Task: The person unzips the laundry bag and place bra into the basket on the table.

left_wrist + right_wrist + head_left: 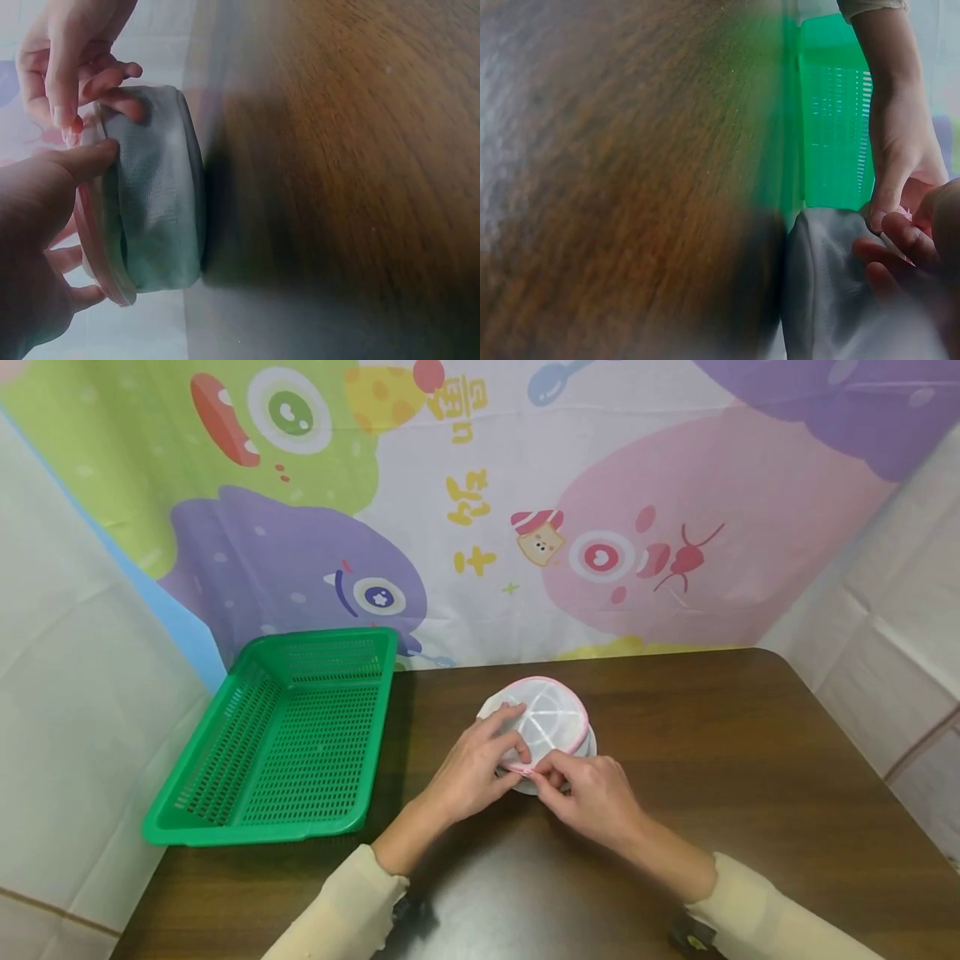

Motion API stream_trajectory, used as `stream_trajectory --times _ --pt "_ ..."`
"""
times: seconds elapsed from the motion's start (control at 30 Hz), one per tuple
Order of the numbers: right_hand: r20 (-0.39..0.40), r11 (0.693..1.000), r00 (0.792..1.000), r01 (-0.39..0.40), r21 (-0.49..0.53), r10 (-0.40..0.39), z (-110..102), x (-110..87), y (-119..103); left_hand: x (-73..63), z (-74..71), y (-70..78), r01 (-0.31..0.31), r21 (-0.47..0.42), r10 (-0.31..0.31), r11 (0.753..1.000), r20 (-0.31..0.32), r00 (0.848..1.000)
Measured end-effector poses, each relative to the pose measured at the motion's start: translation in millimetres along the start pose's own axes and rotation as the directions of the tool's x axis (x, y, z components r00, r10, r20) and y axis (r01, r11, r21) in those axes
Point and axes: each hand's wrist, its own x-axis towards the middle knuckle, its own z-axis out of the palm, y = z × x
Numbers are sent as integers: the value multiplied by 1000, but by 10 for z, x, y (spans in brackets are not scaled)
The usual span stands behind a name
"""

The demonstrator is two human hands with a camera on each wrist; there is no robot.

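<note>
A round white mesh laundry bag (551, 708) with a pink zipper edge stands on the table, its lid facing up with pale strips crossing on it. My left hand (474, 767) holds the near-left edge, fingers spread over the lid and thumb against the side just under the rim. At the front edge my right hand (596, 795) pinches the small pink zipper pull (73, 135) between thumb and forefinger. The left wrist view shows the bag's soft mesh side wall (154, 195), with the left thumb pressed near the zipper. Inside the bag is hidden.
A green perforated plastic basket (363, 802) stands at the left of the brown wooden table (720, 760). Behind the table hangs a cartoon-printed cloth (480, 618), and pale panels (892, 610) flank both sides.
</note>
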Motion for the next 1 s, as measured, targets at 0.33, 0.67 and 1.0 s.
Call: stream_trajectory --times 0.33,0.67,1.0 --pt "7 1000 1000 -11 -28 11 -41 -15 34 -22 -22 -49 -31 10 31 999 -10 999" --pt "14 1000 1000 -19 -18 19 -60 -6 26 -34 -40 -30 -1 -13 1 1000 -22 1000" --pt "18 999 999 -35 -14 35 -45 -4 15 -37 -37 -44 -46 -40 44 998 -44 998"
